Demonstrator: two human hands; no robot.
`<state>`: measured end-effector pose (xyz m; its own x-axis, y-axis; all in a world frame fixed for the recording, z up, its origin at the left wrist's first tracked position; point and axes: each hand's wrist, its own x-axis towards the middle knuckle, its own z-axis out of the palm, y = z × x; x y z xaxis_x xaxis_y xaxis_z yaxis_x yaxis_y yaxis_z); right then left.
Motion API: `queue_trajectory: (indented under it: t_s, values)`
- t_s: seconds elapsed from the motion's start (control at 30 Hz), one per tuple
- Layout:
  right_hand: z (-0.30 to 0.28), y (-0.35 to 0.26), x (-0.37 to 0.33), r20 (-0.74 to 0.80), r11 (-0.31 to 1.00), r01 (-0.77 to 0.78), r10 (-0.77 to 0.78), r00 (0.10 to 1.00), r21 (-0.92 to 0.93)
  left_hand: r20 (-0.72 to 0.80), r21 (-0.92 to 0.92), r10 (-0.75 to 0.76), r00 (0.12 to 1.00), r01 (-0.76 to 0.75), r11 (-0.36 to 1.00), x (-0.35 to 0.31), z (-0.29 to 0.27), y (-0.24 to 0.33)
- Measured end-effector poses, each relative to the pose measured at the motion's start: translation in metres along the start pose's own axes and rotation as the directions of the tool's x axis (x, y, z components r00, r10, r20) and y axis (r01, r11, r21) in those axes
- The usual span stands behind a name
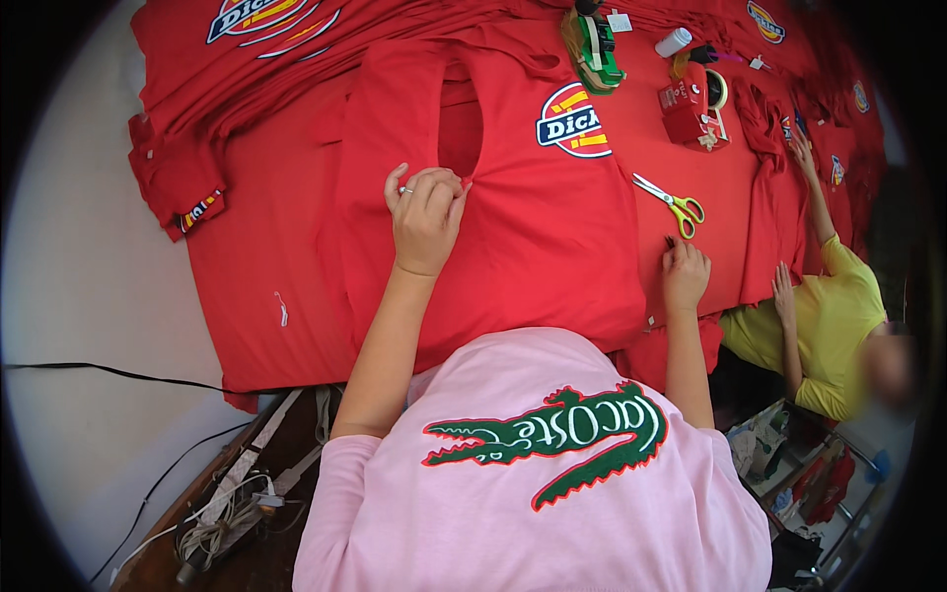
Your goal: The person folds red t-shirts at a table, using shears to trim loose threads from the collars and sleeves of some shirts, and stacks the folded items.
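A red garment (552, 247) with a printed logo patch lies spread in front of me, an oval opening in its upper part. At the lower edge of that opening, my left hand (429, 219) pinches the red fabric between thumb and fingers; a ring shows on one finger. My right hand (685, 274) is closed around a small dark object (671, 243), of which only the tip sticks out. Just beyond it lie scissors (679, 209) with yellow-green handles, blades pointing up and left.
Red garments (266, 89) with logos are heaped along the far side. A green tape dispenser (596, 59), a red tape dispenser (695, 113) and a white bottle (674, 42) stand beyond the scissors. To the right, a person in yellow (824, 316) handles red fabric. Cables (212, 538) lie lower left.
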<state>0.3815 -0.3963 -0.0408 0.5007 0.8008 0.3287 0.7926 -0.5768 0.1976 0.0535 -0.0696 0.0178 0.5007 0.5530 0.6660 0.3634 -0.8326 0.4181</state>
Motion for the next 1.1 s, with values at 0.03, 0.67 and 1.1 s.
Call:
queue_trajectory:
  t_s: [0.03,0.67,1.1]
  values:
    - [0.004,0.003,0.002,0.006,1.0,-0.024,0.024,1.0,0.02,-0.011,-0.009,0.006,1.0,-0.006,1.0,0.0,-0.002,0.001]
    - [0.003,-0.065,0.056,0.144,0.705,-0.361,0.35,0.926,0.611,0.046,0.054,-0.335,0.941,0.332,0.942,-0.001,-0.007,-0.054]
    - [-0.027,-0.067,0.028,0.082,0.764,-0.225,0.222,0.972,0.604,0.022,0.003,-0.875,0.483,0.876,0.483,-0.205,-0.132,-0.01]
